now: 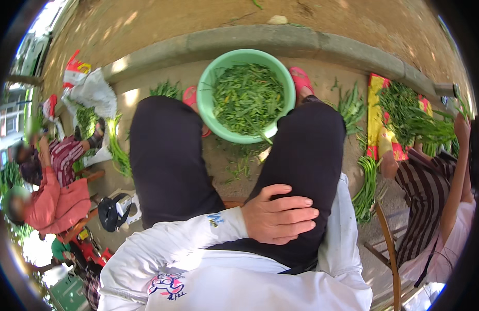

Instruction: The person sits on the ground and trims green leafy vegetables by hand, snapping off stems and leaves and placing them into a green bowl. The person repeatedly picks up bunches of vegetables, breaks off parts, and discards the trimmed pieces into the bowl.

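Note:
My left hand (284, 214) rests palm down on my right thigh, fingers slightly apart, holding nothing. The right sleeve runs down beside that thigh; my right hand is out of view. A light green plastic basin (206, 116) stands on the ground beyond my knees, between my pink shoes. Cut green leaves and stems (249, 97) lie heaped in it, one stem sticking over its near rim. Leafy greens (352, 107) lie to the right of my knee, and a bundle of long green stems (365, 186) lies nearer.
A stone curb (255, 39) runs behind the basin. At left sit people beside a white woven sack (97, 93), greens and a black bag (113, 212). At right a person in striped trousers (414, 202) holds greens near a red-and-yellow sack (373, 116) and wooden chair (387, 237).

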Motion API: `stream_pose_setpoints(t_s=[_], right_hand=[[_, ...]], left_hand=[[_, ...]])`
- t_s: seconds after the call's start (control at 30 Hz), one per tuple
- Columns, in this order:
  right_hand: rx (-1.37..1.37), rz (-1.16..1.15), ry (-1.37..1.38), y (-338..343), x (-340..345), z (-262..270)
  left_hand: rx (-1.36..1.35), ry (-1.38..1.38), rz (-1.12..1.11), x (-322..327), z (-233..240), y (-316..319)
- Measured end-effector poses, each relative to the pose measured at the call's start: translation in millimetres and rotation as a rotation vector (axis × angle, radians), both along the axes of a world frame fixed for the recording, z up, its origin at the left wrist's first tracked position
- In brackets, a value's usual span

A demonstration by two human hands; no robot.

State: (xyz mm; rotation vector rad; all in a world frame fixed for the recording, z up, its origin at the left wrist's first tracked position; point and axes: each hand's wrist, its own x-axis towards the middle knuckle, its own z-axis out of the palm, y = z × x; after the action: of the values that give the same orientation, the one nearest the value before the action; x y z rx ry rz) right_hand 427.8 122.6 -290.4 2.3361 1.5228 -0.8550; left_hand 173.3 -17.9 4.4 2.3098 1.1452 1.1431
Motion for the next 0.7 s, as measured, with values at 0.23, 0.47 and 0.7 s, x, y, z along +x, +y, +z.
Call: stream_pose_setpoints(t_s=[0.23,0.47,0.7], right_hand=[[0.095,0.182,0.079,62.1,22.1,11.0],[0.188,0.179,1.124,149.4,-46.7,161.2],[0.029,0.484,1.55,43.7,-173.8,351.3]], left_hand=[[0.012,-0.211,-0.038,-0.8,-2.9,-4.1],[-0.002,-0.209,0.041,2.1,3.9,-2.6],[-0.233,-0.079,0.001,-14.5,55.0,0.7]])
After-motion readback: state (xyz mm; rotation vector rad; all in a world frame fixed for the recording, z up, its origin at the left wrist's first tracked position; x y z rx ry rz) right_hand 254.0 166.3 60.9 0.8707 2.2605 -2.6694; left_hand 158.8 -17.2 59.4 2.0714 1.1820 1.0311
